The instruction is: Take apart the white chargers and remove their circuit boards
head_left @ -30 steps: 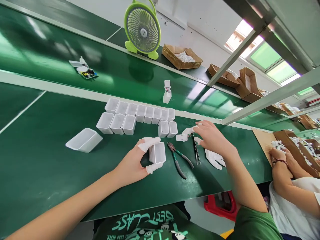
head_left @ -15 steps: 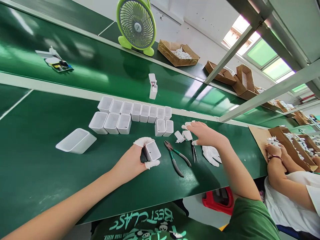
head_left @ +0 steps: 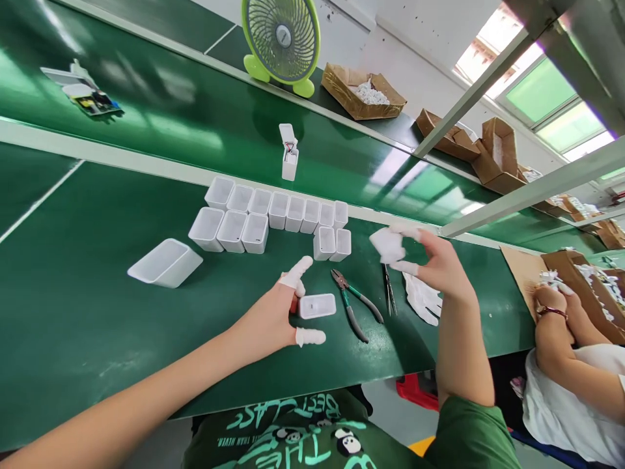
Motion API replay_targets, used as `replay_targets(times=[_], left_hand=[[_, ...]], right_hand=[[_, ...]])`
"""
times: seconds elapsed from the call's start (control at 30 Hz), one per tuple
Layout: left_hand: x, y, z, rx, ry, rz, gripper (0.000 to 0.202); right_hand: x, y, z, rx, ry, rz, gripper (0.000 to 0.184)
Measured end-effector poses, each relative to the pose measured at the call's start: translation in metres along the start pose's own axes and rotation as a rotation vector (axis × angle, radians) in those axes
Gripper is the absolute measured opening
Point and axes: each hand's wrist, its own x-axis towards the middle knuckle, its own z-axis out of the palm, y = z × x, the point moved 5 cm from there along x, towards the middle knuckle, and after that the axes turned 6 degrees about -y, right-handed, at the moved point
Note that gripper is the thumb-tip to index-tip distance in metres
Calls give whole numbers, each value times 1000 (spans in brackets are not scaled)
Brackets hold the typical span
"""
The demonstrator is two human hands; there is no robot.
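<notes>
My left hand [head_left: 271,316] rests on the green bench with white finger cots on. Its index finger and thumb are spread apart, and a small white plastic housing [head_left: 317,305] lies on its side between them, touching the inner fingers. My right hand [head_left: 439,264] is raised above the bench and pinches a small white plastic part [head_left: 388,244] in its cot-covered fingertips. Between the hands lie green-handled pliers [head_left: 356,303] and black tweezers [head_left: 389,296].
Two rows of open white housings [head_left: 273,215] stand behind the hands, with a larger white tub [head_left: 166,262] tipped at the left. A white glove [head_left: 422,298] lies under my right wrist. On the belt: a white unit [head_left: 288,153], a circuit board [head_left: 83,94]. Beyond it: a green fan [head_left: 283,39], cardboard boxes [head_left: 364,98]. A co-worker's hands [head_left: 551,303] work at the right.
My left hand has laid the housing down on its side and spread its thumb and index finger. My right hand has picked a white part off the bench and lifted it.
</notes>
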Motion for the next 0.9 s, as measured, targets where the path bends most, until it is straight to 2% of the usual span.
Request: replay_targets(times=[0.07, 0.17, 0.27, 0.37, 0.47, 0.53, 0.6, 0.7, 0.8, 0.9], left_hand=[[-5, 3, 7, 9, -127, -43, 98], [-8, 3, 10, 127, -245, -67, 95], [-4, 7, 7, 214, -193, 113, 91], [1, 15, 6, 247, -154, 310, 96], [4, 19, 11, 271, -260, 375, 83], [5, 20, 13, 302, -284, 391, 80], [4, 19, 14, 318, -268, 394, 79], [-2, 20, 9, 252, -139, 391, 69], [-10, 28, 3, 173, -21, 414, 65], [-14, 42, 1, 138, -8, 474, 71]], right_hand=[[-18, 7, 1, 320, 222, 10, 54], [-38, 17, 26, 620, 404, 93, 75], [-45, 18, 54, 766, 449, 203, 93], [-43, 13, 74, 910, 352, 292, 97], [-41, 9, 89, 1054, 245, 366, 90], [-41, 6, 100, 1146, 191, 376, 83], [-42, 2, 109, 1232, 156, 323, 75], [-44, -4, 118, 1328, 120, 212, 71], [-48, -15, 127, 1351, -52, 131, 77], [-58, -24, 130, 1254, -229, -13, 80]])
